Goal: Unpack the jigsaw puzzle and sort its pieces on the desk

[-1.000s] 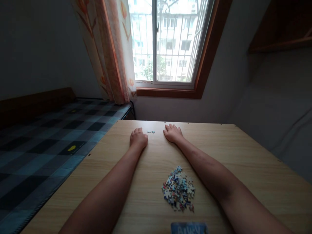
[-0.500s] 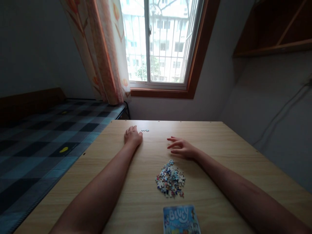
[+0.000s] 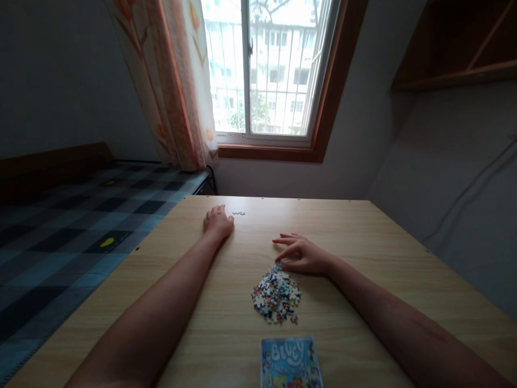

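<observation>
A person's right hand reaches the top edge of a heap of small multicoloured cardboard jigsaw pieces at centre frame on a pale wooden table; whether its fingertips pinch a piece cannot be told. The left hand rests loose and empty, just beside a tiny teal strip of joined pieces in the upper middle. By appearances the assembly has barely begun, with nearly everything unsorted. A blue printed puzzle box lies at bottom centre.
</observation>
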Demonstrator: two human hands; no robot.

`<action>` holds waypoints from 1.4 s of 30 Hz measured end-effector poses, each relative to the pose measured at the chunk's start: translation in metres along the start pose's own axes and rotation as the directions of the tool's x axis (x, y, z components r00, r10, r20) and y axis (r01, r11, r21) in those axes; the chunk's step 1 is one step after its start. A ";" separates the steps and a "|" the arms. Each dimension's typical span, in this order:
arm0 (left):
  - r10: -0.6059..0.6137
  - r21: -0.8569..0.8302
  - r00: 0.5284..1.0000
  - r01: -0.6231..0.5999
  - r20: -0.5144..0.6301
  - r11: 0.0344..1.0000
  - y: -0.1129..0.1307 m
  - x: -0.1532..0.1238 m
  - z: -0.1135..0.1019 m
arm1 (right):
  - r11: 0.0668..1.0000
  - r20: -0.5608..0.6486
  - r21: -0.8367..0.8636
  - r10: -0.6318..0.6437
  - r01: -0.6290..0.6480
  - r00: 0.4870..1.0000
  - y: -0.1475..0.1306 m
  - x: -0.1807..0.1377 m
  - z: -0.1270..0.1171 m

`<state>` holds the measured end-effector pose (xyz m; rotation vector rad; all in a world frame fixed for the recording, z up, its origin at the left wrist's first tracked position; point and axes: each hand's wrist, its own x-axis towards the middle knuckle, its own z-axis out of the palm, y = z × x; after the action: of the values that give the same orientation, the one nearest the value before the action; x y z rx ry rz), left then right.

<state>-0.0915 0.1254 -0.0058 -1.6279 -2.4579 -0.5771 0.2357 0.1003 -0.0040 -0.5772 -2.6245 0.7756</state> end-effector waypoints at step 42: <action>0.084 -0.057 0.991 -0.090 -0.104 0.994 -0.005 -0.004 -0.014 | 0.991 0.025 0.135 0.004 -0.008 1.000 -0.008 -0.011 -0.006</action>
<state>-0.0963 0.1145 0.0049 -1.6747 -2.3067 -0.7102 0.2459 0.0916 0.0029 -0.5403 -2.5685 0.9601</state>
